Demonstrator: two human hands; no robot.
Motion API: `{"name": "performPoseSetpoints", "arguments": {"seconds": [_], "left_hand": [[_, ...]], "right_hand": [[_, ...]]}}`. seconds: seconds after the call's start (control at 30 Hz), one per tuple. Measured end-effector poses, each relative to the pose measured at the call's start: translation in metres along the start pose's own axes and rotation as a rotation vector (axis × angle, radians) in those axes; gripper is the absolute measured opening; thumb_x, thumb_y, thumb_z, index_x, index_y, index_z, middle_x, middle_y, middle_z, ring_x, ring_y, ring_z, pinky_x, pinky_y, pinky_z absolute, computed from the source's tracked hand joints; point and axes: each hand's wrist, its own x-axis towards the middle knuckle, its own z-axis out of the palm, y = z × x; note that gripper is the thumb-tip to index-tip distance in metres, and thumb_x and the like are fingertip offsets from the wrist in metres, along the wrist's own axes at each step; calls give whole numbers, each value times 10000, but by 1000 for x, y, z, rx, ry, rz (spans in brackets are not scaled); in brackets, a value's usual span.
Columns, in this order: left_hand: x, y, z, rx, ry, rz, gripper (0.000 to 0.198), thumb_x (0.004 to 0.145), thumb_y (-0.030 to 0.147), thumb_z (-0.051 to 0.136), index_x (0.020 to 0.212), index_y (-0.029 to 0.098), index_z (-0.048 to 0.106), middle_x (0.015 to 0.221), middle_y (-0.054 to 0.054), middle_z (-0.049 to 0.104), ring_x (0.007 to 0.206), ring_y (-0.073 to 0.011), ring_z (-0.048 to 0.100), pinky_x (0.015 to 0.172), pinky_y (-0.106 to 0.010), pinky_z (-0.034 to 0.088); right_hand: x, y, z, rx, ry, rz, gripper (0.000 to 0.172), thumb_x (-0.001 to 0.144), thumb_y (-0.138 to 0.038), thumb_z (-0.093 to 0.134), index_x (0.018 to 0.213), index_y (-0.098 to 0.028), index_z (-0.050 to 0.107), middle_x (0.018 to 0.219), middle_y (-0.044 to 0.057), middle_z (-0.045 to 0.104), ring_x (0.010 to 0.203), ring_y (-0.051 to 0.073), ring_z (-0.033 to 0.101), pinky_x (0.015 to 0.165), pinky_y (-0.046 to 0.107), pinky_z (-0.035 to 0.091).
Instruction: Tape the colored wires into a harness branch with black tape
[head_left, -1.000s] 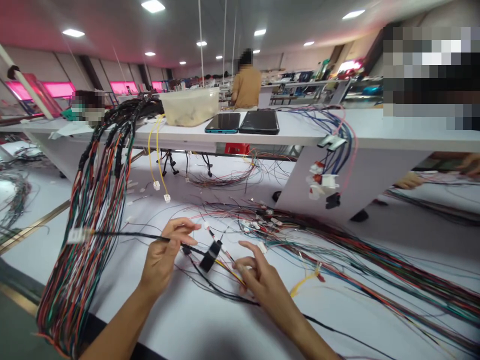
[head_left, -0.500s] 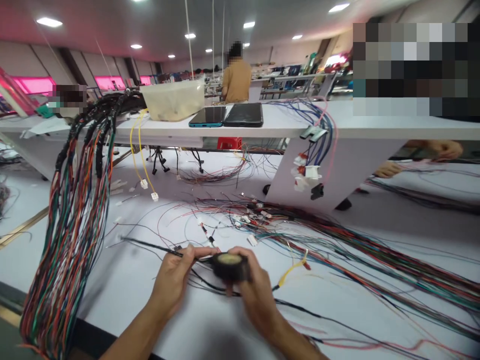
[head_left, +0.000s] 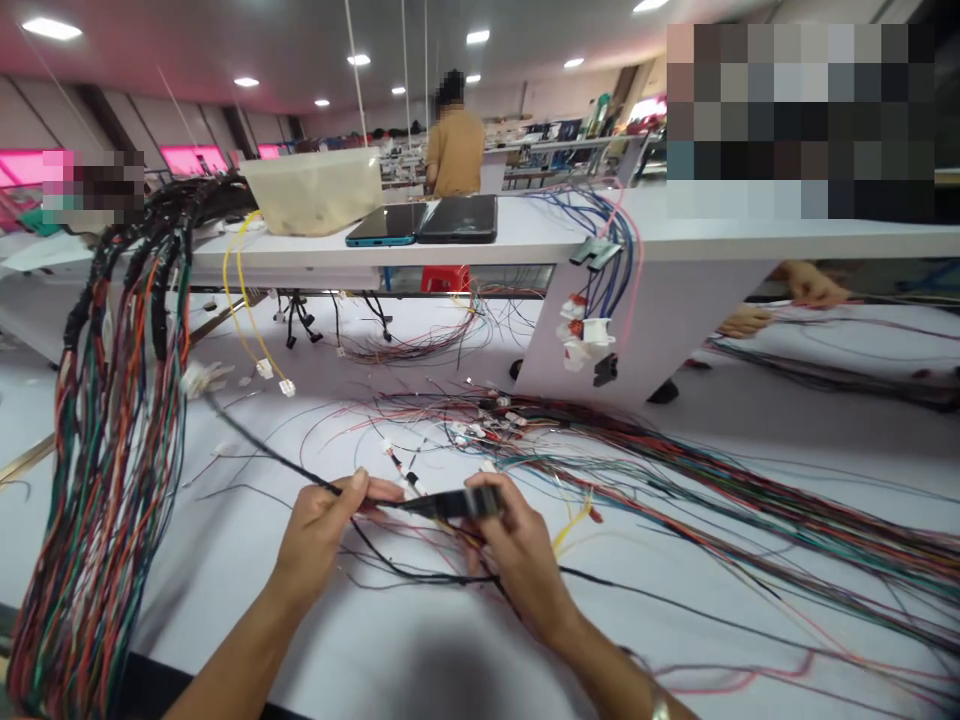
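A roll of black tape (head_left: 450,503) is seen edge-on between my hands, gripped by my right hand (head_left: 517,555). My left hand (head_left: 322,535) pinches a thin black cable (head_left: 277,450) close to the roll. That cable runs up and left to a white connector (head_left: 199,380) beside a thick hanging wire harness (head_left: 120,440) of many colours. Loose coloured wires (head_left: 675,490) fan across the white worktable (head_left: 225,590) under both hands. The tape's inner core is hidden.
A far white bench holds several wires, a plastic tub (head_left: 315,190) and two phones (head_left: 382,225). Connectors dangle from its edge (head_left: 585,335). A co-worker (head_left: 454,150) stands beyond it, and another person's hands (head_left: 810,285) work at the right.
The tape roll, hanging on the cable earlier, is now held in my right hand and has turned from face-on to edge-on. The whole scene has shifted left in view.
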Motion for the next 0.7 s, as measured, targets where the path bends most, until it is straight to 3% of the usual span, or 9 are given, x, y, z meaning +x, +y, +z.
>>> {"name": "performPoseSetpoints", "arguments": {"seconds": [0.07,0.1,0.2,0.3,0.37,0.43,0.53,0.6,0.7], "left_hand": [[2,-1,4,-43,-33,41,363,908,363,470,795,167,753,992,-101,723,977,-256,625,931,-381,425],[4,1,8,-47,-62,61,368,912,364,461,795,173,753,1008,-98,722,1011,-262,616,972,-400,394],[9,13,17,-22,-169,77,402,916,384,447,748,184,752,977,-91,731,1037,-271,613,988,-418,381],[10,21,19,-8,-196,79,424,916,393,446,705,187,751,900,-87,743,1035,-276,617,1001,-429,371],[9,20,14,-27,-145,70,396,911,377,465,719,190,757,884,-82,745,1034,-277,619,1025,-439,344],[7,15,9,-62,-89,50,367,907,362,479,747,190,761,903,-82,744,1036,-282,618,1031,-449,338],[8,9,9,-89,-65,43,366,910,365,471,781,184,761,926,-85,741,1038,-288,616,1015,-456,356],[10,12,16,-69,-93,62,382,915,371,460,770,186,761,911,-79,743,1036,-282,619,1023,-449,347],[16,23,27,-39,-169,98,435,920,396,439,710,185,756,848,-78,748,1006,-276,636,1027,-438,342]], "right_hand": [[1,2,-14,49,-72,124,293,937,-312,367,1197,-188,424,576,-55,554,470,131,559,538,241,479],[0,1,-16,17,-124,78,339,929,-296,386,1251,-189,384,627,-42,582,516,132,577,571,249,491],[-5,-6,-1,-278,-223,-293,460,872,-163,430,1317,-268,379,889,23,617,706,139,595,678,270,500],[-9,-7,16,-542,-183,-570,286,864,-156,449,1081,-287,582,851,30,600,718,161,578,670,278,486],[-8,-1,11,-401,15,-492,170,899,-236,437,967,-250,592,774,27,604,676,163,587,655,274,486],[-6,8,-5,-114,137,-213,178,926,-317,407,999,-223,540,748,17,608,601,150,598,620,270,497],[-5,15,-29,63,39,109,259,936,-329,397,1161,-206,425,818,16,620,515,124,597,575,275,513],[-7,11,-30,-67,-81,-8,326,910,-229,424,1234,-224,397,983,57,620,647,131,634,661,286,526],[-11,-2,-12,-421,-226,-414,488,819,-36,422,1236,-281,481,1179,89,548,898,161,601,780,303,502]]}}
